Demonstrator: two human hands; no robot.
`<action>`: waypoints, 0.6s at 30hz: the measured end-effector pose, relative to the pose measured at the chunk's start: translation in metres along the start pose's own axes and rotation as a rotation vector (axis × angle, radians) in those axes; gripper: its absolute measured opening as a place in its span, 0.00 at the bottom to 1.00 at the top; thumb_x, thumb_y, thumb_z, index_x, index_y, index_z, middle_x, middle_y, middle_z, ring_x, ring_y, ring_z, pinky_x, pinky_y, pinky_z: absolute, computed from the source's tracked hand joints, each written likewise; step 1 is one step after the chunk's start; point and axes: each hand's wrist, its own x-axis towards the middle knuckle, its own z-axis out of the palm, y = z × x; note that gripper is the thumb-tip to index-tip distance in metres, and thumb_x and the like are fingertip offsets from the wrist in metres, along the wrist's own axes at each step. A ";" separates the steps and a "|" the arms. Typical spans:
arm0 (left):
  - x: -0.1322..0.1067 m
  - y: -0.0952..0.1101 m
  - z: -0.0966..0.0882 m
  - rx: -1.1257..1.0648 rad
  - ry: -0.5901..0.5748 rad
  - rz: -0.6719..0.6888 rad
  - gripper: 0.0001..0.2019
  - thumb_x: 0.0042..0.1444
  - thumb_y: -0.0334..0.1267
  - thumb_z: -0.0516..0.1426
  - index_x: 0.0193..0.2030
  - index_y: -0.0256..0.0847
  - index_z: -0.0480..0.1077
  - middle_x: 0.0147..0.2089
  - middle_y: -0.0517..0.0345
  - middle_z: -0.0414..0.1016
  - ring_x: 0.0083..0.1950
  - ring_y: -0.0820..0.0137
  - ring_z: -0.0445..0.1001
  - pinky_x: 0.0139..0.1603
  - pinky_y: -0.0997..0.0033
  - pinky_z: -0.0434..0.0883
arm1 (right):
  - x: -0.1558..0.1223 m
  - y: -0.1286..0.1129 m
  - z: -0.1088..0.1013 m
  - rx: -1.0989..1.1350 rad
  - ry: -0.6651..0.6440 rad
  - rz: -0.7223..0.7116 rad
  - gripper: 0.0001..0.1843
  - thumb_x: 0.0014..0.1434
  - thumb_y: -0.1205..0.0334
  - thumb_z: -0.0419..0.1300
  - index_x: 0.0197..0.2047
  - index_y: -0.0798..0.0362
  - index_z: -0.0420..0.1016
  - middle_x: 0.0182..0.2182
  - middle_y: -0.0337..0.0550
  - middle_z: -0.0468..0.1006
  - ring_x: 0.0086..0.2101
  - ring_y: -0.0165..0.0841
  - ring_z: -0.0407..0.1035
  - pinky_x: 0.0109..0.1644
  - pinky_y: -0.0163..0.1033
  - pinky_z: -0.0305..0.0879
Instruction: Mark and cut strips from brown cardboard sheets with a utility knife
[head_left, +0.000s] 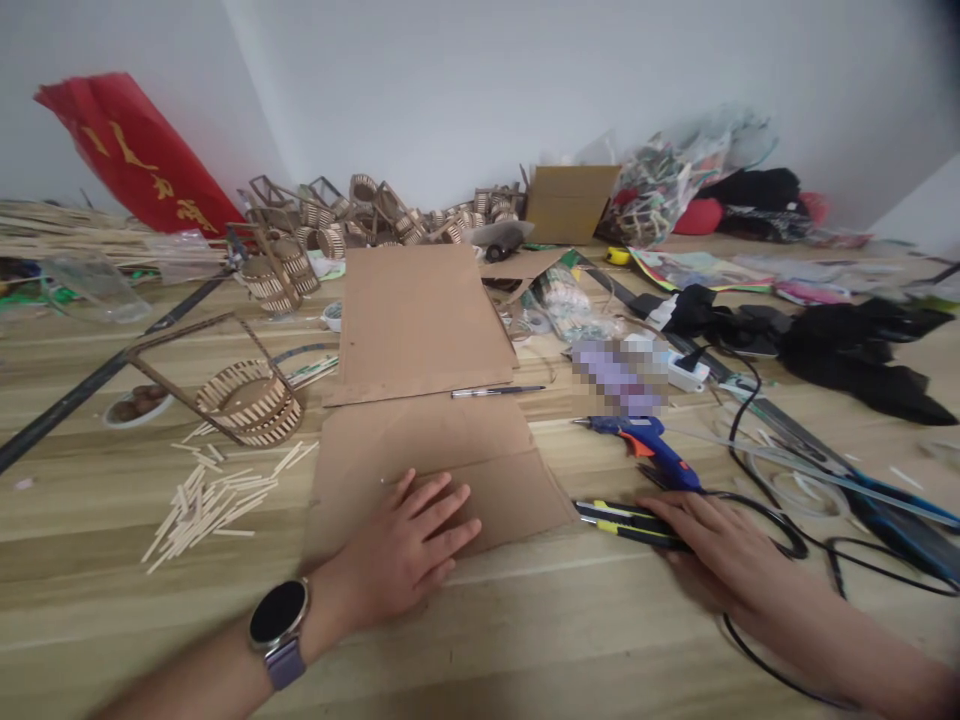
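Note:
My left hand (401,550), with a watch on its wrist, lies flat with spread fingers on a creased cardboard sheet (349,455). Over to the right, my right hand (720,550) has its fingers closed around the rear of a black-and-yellow utility knife (626,530). A second utility knife (611,510) seems to lie right alongside; the fingers hide the rear ends. Just beyond this hand rests a blue glue gun (660,450) with an orange trigger. A pen (495,392) lies across the cardboard, below its upper panel (412,320).
At left stand a handled wooden-stick basket (251,400), loose sticks (206,510) and a bowl (139,408). Several small baskets (375,215) crowd the back beside a cardboard box (571,205). Black cable (795,545) and blue-handled pliers (900,520) lie at right.

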 end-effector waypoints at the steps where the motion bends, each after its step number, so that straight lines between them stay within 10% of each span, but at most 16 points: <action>1: -0.001 0.000 0.002 -0.002 -0.011 -0.003 0.20 0.68 0.38 0.50 0.65 0.47 0.65 0.69 0.52 0.65 0.70 0.54 0.56 0.69 0.42 0.53 | -0.004 -0.003 0.000 0.004 0.005 0.002 0.23 0.67 0.55 0.47 0.60 0.51 0.72 0.51 0.54 0.78 0.52 0.46 0.73 0.53 0.50 0.73; 18: 0.040 -0.007 -0.008 -0.061 -0.172 0.056 0.25 0.67 0.53 0.51 0.68 0.50 0.63 0.70 0.47 0.62 0.64 0.51 0.64 0.61 0.48 0.63 | -0.026 -0.018 0.008 0.120 -0.002 0.069 0.23 0.66 0.53 0.50 0.61 0.50 0.70 0.52 0.53 0.78 0.52 0.43 0.74 0.55 0.45 0.74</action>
